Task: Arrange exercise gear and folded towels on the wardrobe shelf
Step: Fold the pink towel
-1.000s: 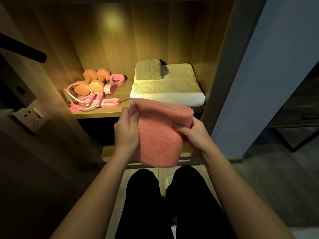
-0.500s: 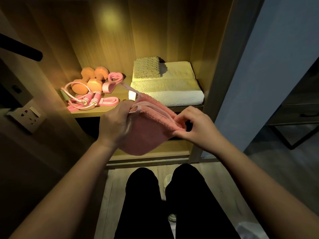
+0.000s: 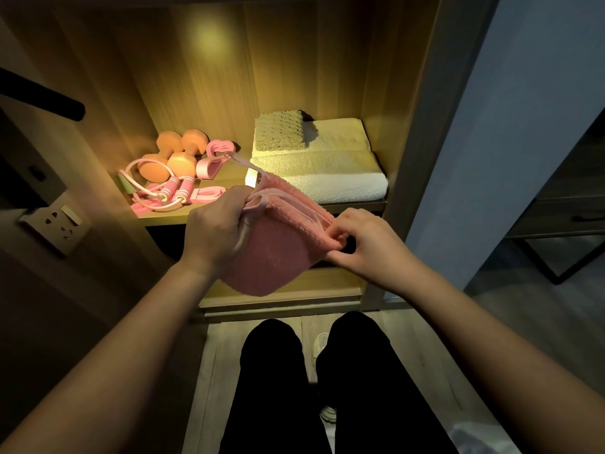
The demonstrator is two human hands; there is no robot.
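Two bare hands hold a folded pink towel (image 3: pixel 278 253) in the air, just in front of the front edge of the lit wardrobe shelf (image 3: pixel 229 181). The left hand (image 3: pixel 216 231) has its grip curled tight round the towel's left corner. The right hand (image 3: pixel 363 244) pinches the layered edge at the right corner between thumb and fingertips. On the shelf behind, at right, lies a folded white towel (image 3: pixel 330 173) with a small ribbed cloth (image 3: pixel 280 130) resting on its back left corner. At left sit two orange dumbbells (image 3: pixel 173 155), with a pink band (image 3: pixel 214 160) just beside them and a pink-handled skipping rope (image 3: pixel 163 193) coiled in front. A wall socket (image 3: pixel 55 221) shows at far left, and the person's black trousers (image 3: pixel 327 388) fill the foreground.
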